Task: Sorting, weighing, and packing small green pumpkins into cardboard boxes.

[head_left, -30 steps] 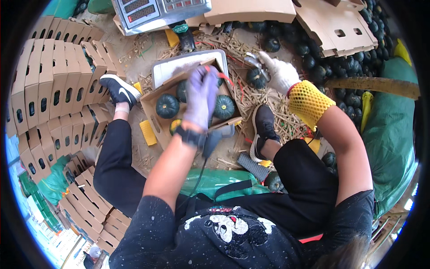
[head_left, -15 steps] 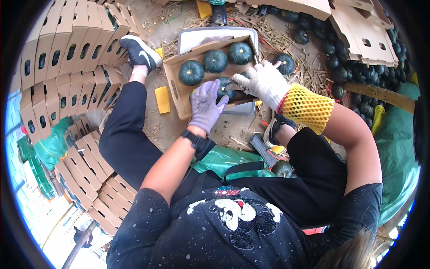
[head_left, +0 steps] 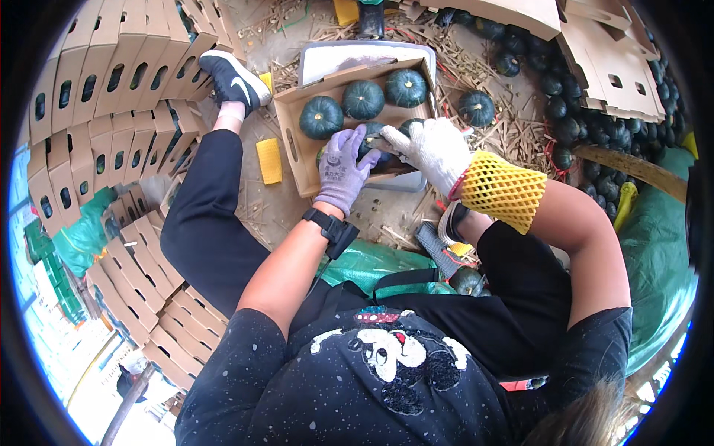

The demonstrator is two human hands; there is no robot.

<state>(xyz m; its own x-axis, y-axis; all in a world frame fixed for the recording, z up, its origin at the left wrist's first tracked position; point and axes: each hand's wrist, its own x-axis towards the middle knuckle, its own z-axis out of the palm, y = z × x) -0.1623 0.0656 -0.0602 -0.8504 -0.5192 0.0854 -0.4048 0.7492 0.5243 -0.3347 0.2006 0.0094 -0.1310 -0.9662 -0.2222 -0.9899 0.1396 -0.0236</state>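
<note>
A cardboard box [head_left: 297, 165] holds several round dark-green squashes, among them one at the far right [head_left: 405, 88], one in the far middle [head_left: 364, 99] and one at the left [head_left: 321, 117]. My left hand [head_left: 344, 169], in a purple-grey glove, curls its fingers round a squash [head_left: 374, 132] at the box's near side. My right hand [head_left: 437, 154], in a white glove with a yellow foam net on the wrist, is closed just right of that squash. A thin greyish thing shows by its fingertips, mostly hidden. Another squash [head_left: 407, 126] is partly covered by this hand.
The box rests on a grey-white plastic tub [head_left: 316, 61]. Stacked cartons [head_left: 111, 85] rise on the left. A squash [head_left: 476, 108] lies on the straw-littered floor, with a heap of them [head_left: 610, 132] beyond. Yellow foam netting [head_left: 269, 161] lies left of the box.
My right hand has shifted slightly left and nearer, its fingers now closer to the left hand at the squash. My left hand stays on that squash. The view has moved a little.
</note>
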